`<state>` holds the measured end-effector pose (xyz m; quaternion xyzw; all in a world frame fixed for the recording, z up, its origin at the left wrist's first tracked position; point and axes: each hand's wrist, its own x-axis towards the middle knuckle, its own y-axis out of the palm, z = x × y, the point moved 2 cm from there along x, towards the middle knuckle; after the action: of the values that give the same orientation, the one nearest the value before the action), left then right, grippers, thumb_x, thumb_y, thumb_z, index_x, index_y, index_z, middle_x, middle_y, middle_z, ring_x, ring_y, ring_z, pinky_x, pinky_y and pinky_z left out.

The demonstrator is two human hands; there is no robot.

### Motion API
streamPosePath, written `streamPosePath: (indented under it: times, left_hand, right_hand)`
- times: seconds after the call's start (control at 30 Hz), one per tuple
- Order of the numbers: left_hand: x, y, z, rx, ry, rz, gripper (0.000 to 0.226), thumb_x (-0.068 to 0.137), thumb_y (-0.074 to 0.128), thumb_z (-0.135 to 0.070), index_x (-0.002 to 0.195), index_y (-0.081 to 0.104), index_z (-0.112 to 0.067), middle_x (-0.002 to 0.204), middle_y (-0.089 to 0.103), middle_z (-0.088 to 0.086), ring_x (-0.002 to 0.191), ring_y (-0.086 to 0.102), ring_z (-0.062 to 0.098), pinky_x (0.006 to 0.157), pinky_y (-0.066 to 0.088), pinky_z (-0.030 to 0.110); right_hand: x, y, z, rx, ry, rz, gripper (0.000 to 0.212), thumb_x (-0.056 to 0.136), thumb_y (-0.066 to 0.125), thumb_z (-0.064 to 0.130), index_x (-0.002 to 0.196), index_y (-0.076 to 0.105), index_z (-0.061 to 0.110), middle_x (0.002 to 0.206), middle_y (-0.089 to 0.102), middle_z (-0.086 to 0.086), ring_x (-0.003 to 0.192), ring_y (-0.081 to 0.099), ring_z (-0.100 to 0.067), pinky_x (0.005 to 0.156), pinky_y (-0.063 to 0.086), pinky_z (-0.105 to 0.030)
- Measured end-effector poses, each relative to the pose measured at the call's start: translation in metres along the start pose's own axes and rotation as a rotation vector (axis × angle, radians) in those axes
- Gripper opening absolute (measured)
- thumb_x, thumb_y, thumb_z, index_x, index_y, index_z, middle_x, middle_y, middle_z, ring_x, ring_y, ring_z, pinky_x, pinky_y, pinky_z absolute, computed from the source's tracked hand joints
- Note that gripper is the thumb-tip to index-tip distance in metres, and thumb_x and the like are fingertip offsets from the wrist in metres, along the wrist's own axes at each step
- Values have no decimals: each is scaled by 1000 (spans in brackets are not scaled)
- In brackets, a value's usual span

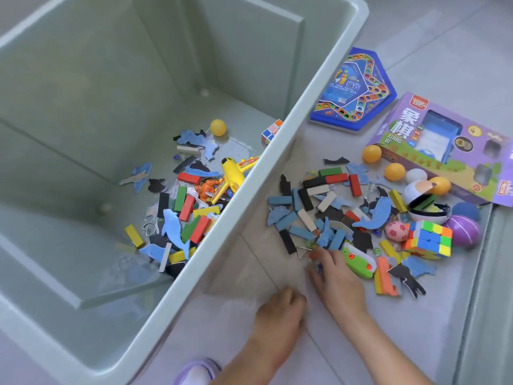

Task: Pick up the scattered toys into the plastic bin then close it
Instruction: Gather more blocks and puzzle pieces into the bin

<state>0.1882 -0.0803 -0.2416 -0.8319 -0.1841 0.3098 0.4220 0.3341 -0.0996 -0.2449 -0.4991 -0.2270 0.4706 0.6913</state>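
The pale green plastic bin (313, 107) stands open on the left, with blocks, blue dolphin cut-outs and a yellow toy plane (231, 173) lying in it. To its right, scattered toys (319, 212) cover the floor: coloured blocks, foam dolphins and a metal triangle (302, 252). My right hand (337, 279) reaches into the near edge of this pile, its fingertips touching small pieces beside the triangle. My left hand (280, 309) is near the bin's wall with its fingers curled under. Whether it holds anything is hidden.
A blue star-shaped game board (352, 90) and a purple chess box (444, 145) lie at the far right. Orange balls (394, 171), a colour cube (427, 238), a purple ball (463, 230) and a green toy (358, 259) sit among the pile. A slipper (197, 372) shows at the bottom edge.
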Motion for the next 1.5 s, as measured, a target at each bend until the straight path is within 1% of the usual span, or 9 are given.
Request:
streamPosePath:
  times: [0.17, 0.3, 0.53, 0.67, 0.77, 0.97, 1.13, 1.33, 1.5]
  left_hand:
    - [10, 11, 7, -16, 2, -24, 28, 52, 79, -26, 64, 54, -20, 69, 52, -5, 57, 56, 15, 39, 36, 22]
    - [5, -1, 15, -391, -243, -128, 23, 82, 41, -35, 92, 57, -22, 98, 55, -2, 83, 58, 15, 70, 43, 24]
    - [-22, -115, -36, -1034, -264, -506, 29, 69, 72, -29, 87, 62, -48, 84, 65, -16, 74, 60, 3, 68, 47, 14]
    - [-58, -231, -53, -868, 63, -851, 29, 72, 68, -25, 96, 63, -42, 82, 63, -9, 71, 61, 12, 67, 48, 15]
    - [-72, -288, -13, -616, -60, -994, 26, 75, 62, -37, 99, 55, -44, 88, 60, -12, 72, 58, 9, 68, 45, 13]
    - [-81, -287, 30, -445, -313, -884, 41, 65, 55, -53, 103, 41, -61, 97, 55, -27, 68, 57, 8, 55, 46, 28]
    - [-70, -275, -7, -678, -130, -908, 35, 71, 59, -38, 103, 51, -51, 92, 58, -15, 60, 54, 11, 51, 44, 17]
    - [-35, -215, -53, -724, 143, -663, 21, 83, 58, -22, 101, 58, -33, 89, 56, -15, 68, 56, 5, 56, 46, 17]
    - [8, -123, -17, -873, -315, -351, 23, 83, 63, -20, 93, 53, -38, 101, 58, -14, 81, 56, -4, 65, 42, 7]
  right_hand:
    - [7, 15, -2, -13, -42, -91, 24, 76, 72, 16, 98, 62, 13, 87, 57, -7, 63, 59, -28, 38, 42, -32]
    - [5, 20, -4, 74, -25, -63, 15, 79, 70, 13, 92, 63, 10, 86, 59, -7, 67, 60, -29, 45, 47, -38]
    - [10, -58, 63, 721, 96, -225, 19, 79, 72, 24, 93, 62, 30, 82, 59, 6, 65, 55, -9, 62, 49, -22]
    - [14, -147, 147, 1014, -213, -349, 14, 80, 67, 27, 93, 64, 31, 83, 59, 2, 68, 58, -17, 63, 49, -27]
    - [21, -182, 195, 925, -482, -388, 13, 82, 69, 15, 94, 68, 11, 85, 59, -2, 69, 55, -8, 66, 44, -15]
    - [44, -174, 210, 647, -558, -408, 20, 82, 70, 17, 100, 70, 8, 90, 59, -5, 58, 47, -3, 65, 46, -16]
    - [53, -161, 102, 822, -67, -445, 12, 85, 66, 21, 94, 65, 28, 86, 62, -10, 61, 56, -8, 61, 48, -15]
    - [19, -65, 6, 395, 325, -31, 12, 81, 68, 24, 92, 70, 21, 85, 69, -2, 64, 56, -8, 56, 40, -15]
    - [7, -9, 18, 244, 220, 186, 46, 80, 68, 30, 122, 53, 20, 107, 52, 1, 75, 57, -13, 68, 47, -31]
